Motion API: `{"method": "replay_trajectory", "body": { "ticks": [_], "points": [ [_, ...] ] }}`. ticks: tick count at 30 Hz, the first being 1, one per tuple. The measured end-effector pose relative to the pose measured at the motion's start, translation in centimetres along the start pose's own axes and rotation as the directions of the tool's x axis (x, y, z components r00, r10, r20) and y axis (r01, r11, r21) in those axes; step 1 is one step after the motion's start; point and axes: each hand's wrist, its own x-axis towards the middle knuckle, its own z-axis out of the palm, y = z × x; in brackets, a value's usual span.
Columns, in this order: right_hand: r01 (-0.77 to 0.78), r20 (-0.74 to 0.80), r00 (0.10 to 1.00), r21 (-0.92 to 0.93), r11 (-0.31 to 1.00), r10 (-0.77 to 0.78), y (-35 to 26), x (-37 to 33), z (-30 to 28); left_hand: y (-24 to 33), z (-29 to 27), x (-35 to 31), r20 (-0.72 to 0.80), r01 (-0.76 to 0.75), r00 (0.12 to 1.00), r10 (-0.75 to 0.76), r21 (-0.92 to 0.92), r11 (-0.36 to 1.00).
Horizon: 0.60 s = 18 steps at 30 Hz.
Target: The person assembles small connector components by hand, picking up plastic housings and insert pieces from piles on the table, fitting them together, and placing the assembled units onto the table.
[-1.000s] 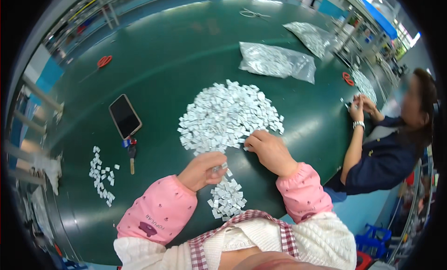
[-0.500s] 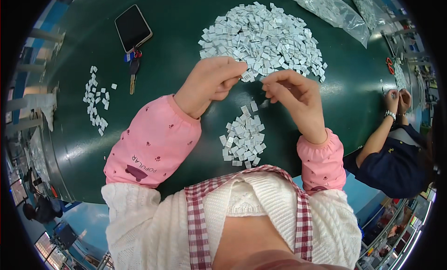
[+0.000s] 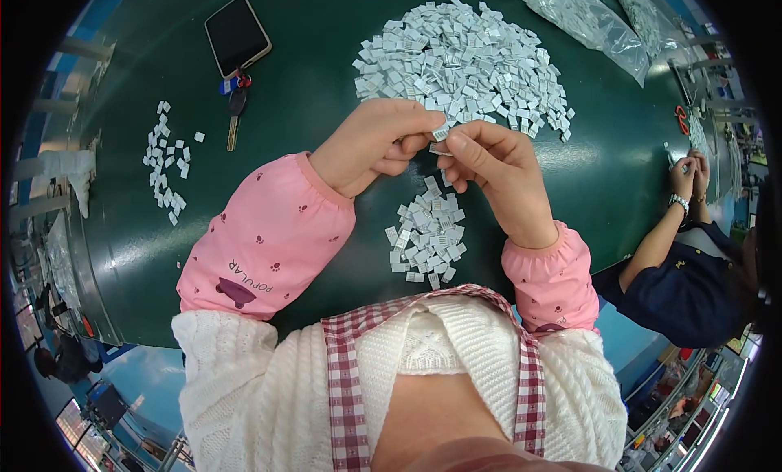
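Observation:
My left hand (image 3: 376, 149) and my right hand (image 3: 507, 177) meet over the table, just below a big pile of small white slotted plastic pieces (image 3: 464, 57). A single white piece (image 3: 441, 134) shows between the fingertips, with the left thumb and forefinger pinched at it. My right thumb and forefinger are pressed together against its other side. Whether the right fingers hold something tiny of their own is hidden. Below the hands lies a smaller heap of like pieces (image 3: 428, 232), nearer to me.
A scattered group of white pieces (image 3: 165, 162) lies to the left. Beyond it are a phone (image 3: 237, 36) and a key (image 3: 235, 118) on the green table (image 3: 301, 73). Clear plastic bags (image 3: 582, 24) lie far right, near red scissors (image 3: 682, 120). A co-worker's hands (image 3: 690, 175) work at the right edge.
My right hand has moved left and up to meet the left fingertips, closing the gap between them. The left hand has shifted slightly right with the white piece.

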Motion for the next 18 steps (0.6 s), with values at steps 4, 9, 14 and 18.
{"method": "replay_trajectory", "body": {
  "ticks": [4,9,14,18],
  "points": [
    [-0.018,-0.002,1.000,-0.009,1.000,0.018,0.11,-0.13,0.07,0.04,0.10,-0.11,0.002,0.024,1.000,-0.024,0.005,1.000],
    [-0.025,0.007,1.000,-0.012,1.000,0.025,0.07,-0.16,0.05,0.04,0.04,-0.02,0.005,0.032,0.999,-0.032,0.012,0.999],
    [-0.040,0.010,0.999,-0.010,0.999,0.040,0.16,-0.18,-0.13,0.00,-0.08,0.09,0.018,0.044,0.999,-0.044,-0.006,0.999],
    [-0.002,0.026,1.000,-0.028,1.000,0.003,0.45,0.01,-0.51,0.05,0.61,0.00,-0.001,0.004,1.000,-0.004,-0.110,0.994]
  ]
}}
